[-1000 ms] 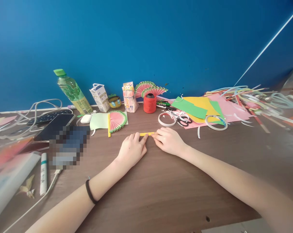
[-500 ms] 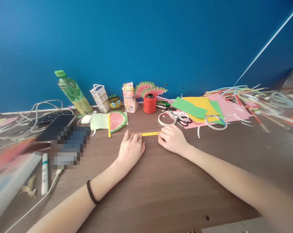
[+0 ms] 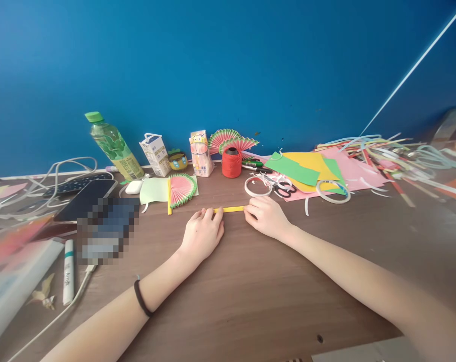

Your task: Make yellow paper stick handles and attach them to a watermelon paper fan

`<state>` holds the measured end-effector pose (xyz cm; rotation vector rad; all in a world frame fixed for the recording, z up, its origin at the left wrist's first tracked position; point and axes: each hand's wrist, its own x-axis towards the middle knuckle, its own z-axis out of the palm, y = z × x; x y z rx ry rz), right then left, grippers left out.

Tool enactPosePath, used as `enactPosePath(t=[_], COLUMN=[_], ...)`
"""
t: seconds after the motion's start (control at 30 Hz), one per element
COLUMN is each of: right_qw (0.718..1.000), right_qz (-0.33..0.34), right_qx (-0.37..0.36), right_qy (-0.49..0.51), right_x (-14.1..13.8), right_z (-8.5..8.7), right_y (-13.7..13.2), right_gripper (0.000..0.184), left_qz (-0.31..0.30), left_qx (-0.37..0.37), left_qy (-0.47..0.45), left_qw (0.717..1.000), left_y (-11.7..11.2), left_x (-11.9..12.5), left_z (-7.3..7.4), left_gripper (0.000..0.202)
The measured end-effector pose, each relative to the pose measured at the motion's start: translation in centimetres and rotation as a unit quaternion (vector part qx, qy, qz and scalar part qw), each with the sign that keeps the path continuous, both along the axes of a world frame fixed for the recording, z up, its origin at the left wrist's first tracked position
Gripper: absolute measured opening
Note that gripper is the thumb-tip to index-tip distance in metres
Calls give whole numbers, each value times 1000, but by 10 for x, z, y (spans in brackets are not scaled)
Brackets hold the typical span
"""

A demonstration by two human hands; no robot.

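Narrow yellow strip [image 3: 233, 209] between two hands: skew and slip the chief worries

Brown tabletop [image 3: 243, 291], wide and smooth-looking. Little there to grip thin paper, I judge; a sideways push could send it sliding.

Beyond the right hand, a spread of pink paper [image 3: 360, 171] with a green sheet [image 3: 294, 169] among the colours. A wide sweep of that forearm might drag loose pieces along.

Left hand [image 3: 202, 234]: palm down, fingers bent and loosely together, fingertips on the strip's left part. Whether it pinches or only presses, cannot tell. Right hand [image 3: 269, 216]: fingers curled in, thumb near forefinger, seemingly nipping the strip's right end; exact contact hidden. Unequal pressure from the two would likely twist the strip or leave a crooked crease.

Pleated pink-and-green fan [image 3: 181, 191] lies left of the left hand, apart from it. A leftward slide of the knuckles could crush its folds.

White ring-shaped roll [image 3: 258, 195] sits just behind the right hand; a forward nudge might shift it.

Smallest, the strip itself: flat on the tabletop, roughly crosswise, middle bare between the hands. So slim that a hard tug could tear it, or a fingertip could mask a misaligned edge.
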<state>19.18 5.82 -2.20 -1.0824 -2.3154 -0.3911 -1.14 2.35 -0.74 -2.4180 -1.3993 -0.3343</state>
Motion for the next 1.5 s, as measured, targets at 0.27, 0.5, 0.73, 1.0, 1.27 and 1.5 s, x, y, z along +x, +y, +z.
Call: enactPosePath(t=[0.27,0.5,0.73,1.0,1.27,1.5], right_qw=[993,979,967,967,966,963], right_qz=[-7,-122,-118,37,104,182], right_qx=[-96,-86,-141,-93,-79,-57], right_qy=[61,136,176,233,222,191], right_x=[2,15,19,10,1,-7], right_z=[4,-2,-5,7,10,10], right_y=[4,20,25,14,7,1], right_gripper=[16,18,13,15,18,24], left_qz=[-2,11,6,-10,-42,-109], left_qx=[7,-28,-38,-28,46,73], left_qy=[-33,-45,-48,-84,-191,-172], left_qw=[999,999,998,996,980,976], left_y=[2,3,2,3,13,17], left_x=[-3,-3,-3,-5,-9,-12], left_z=[0,2,3,4,6,8], left_gripper=[31,34,34,35,35,16])
